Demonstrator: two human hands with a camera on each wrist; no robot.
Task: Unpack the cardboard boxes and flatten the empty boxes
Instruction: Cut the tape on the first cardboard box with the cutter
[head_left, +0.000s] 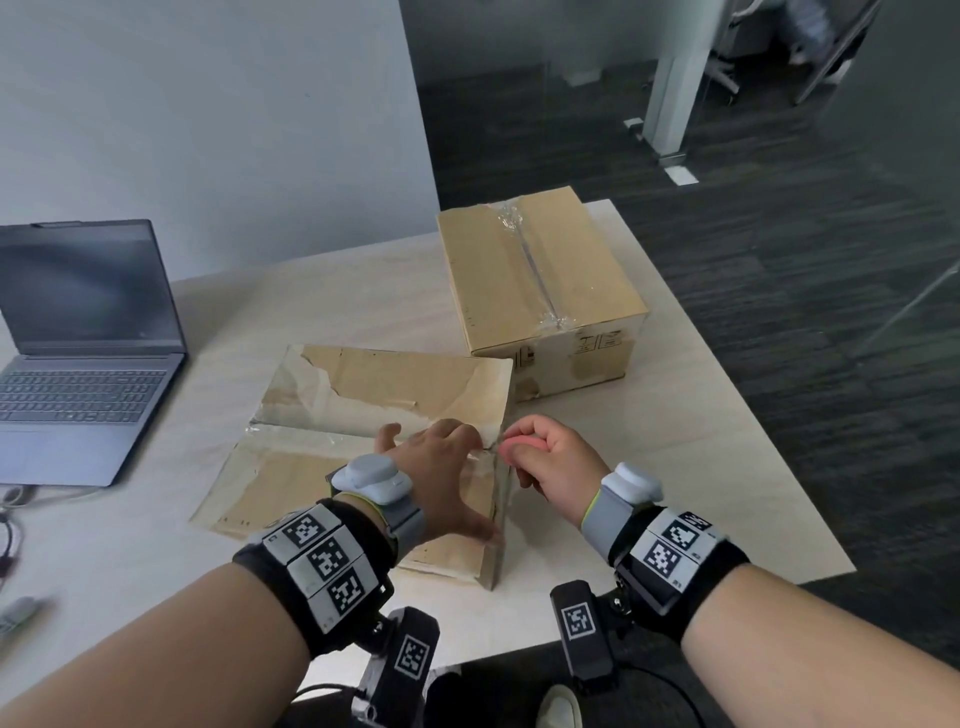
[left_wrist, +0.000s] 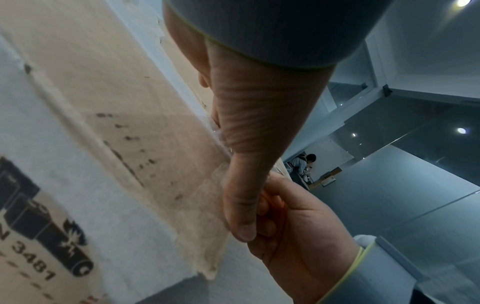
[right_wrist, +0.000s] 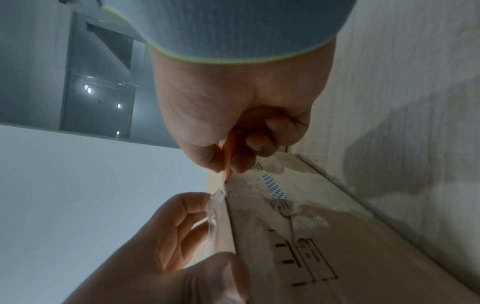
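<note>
A worn cardboard box (head_left: 363, 384) with torn paper and clear tape lies near the table's front edge. My left hand (head_left: 439, 470) rests flat on its top at the right end, fingers spread, thumb along the right edge. My right hand (head_left: 545, 460) grips a pink-orange cutter (head_left: 519, 442) just right of that edge. In the right wrist view the cutter (right_wrist: 230, 158) points its tip at crumpled clear tape (right_wrist: 215, 203) on the box's top edge, beside my left fingers (right_wrist: 187, 205). A second, sealed box (head_left: 530, 280) stands behind, taped along its top seam.
A grey laptop (head_left: 88, 338) sits open at the left of the pale wooden table (head_left: 685, 457), with cables by its front corner. The table's right edge and a dark carpeted floor (head_left: 779, 260) lie just beyond the sealed box.
</note>
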